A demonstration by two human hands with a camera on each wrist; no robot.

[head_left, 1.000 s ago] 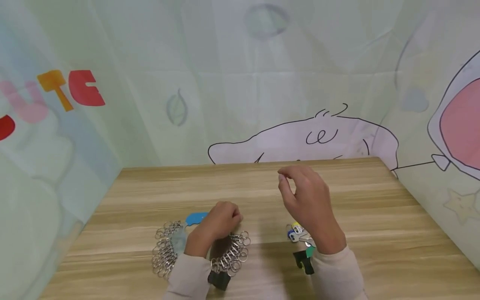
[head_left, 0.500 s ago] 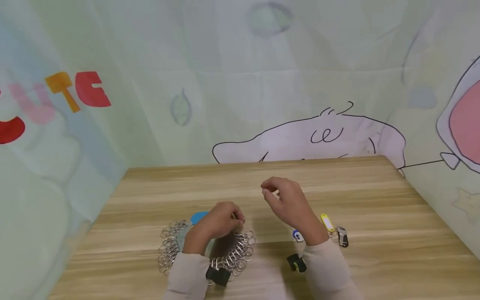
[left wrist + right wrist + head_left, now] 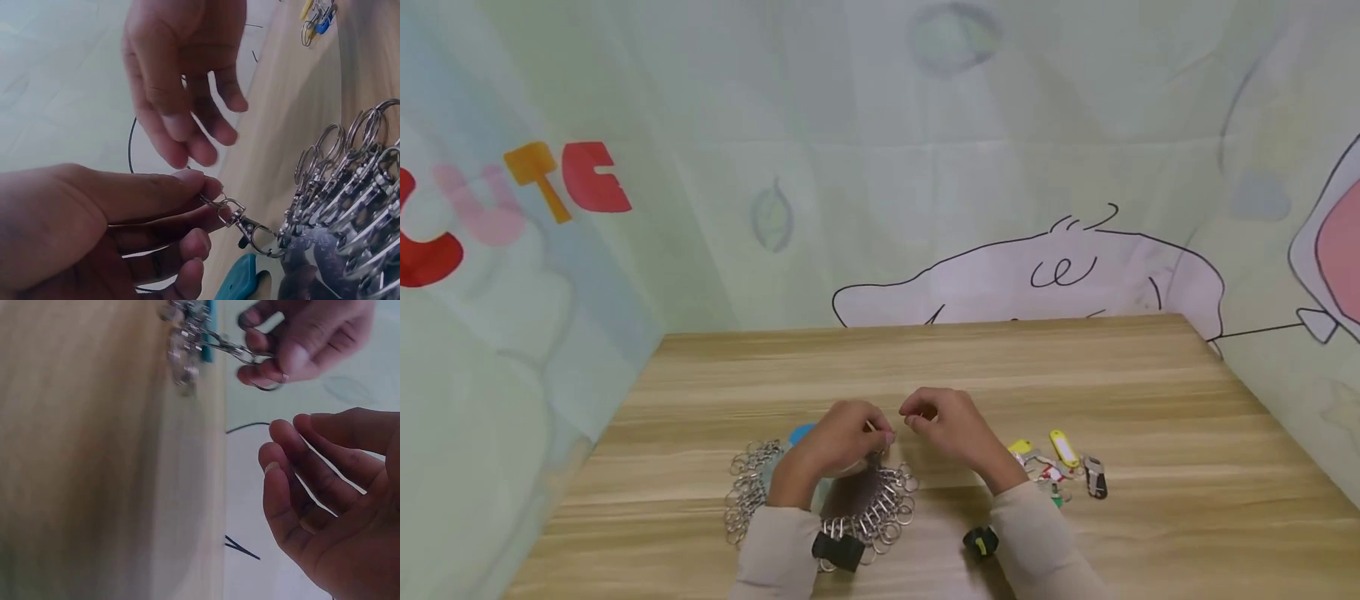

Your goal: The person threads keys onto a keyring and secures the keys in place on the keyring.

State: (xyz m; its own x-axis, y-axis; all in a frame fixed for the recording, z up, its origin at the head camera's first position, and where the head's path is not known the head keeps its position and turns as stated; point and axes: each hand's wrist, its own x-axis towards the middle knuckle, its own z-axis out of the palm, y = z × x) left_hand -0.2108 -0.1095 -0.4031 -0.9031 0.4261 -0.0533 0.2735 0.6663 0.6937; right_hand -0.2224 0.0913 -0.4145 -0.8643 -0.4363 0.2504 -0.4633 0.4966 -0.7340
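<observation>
My left hand point(image 3: 842, 437) pinches a metal key ring point(image 3: 215, 203) between thumb and forefinger. A swivel clasp point(image 3: 250, 232) hangs from that ring and slants down to a cluster of similar clasps with rings point(image 3: 887, 510). These fan round the edge of a round, partly clear and partly dark thing point(image 3: 850, 492) under my left forearm. Close by on the right, my right hand point(image 3: 951, 425) hovers with relaxed, curved fingers, its fingertips just short of the left hand's. Nothing shows between its fingers in the right wrist view point(image 3: 337, 494).
Behind the left forearm a blue flat piece point(image 3: 801, 433) pokes out. To the right of my right wrist lie keys with tags: a yellow tag point(image 3: 1063, 448), a red one point(image 3: 1051, 472) and a black-and-silver key point(image 3: 1095, 477). A printed cloth backdrop point(image 3: 880, 167) stands behind the wooden table point(image 3: 760, 367).
My right hand has come down and left, from above the keys to beside the left hand. The left hand stays near the same spot. The keys have come into fuller view.
</observation>
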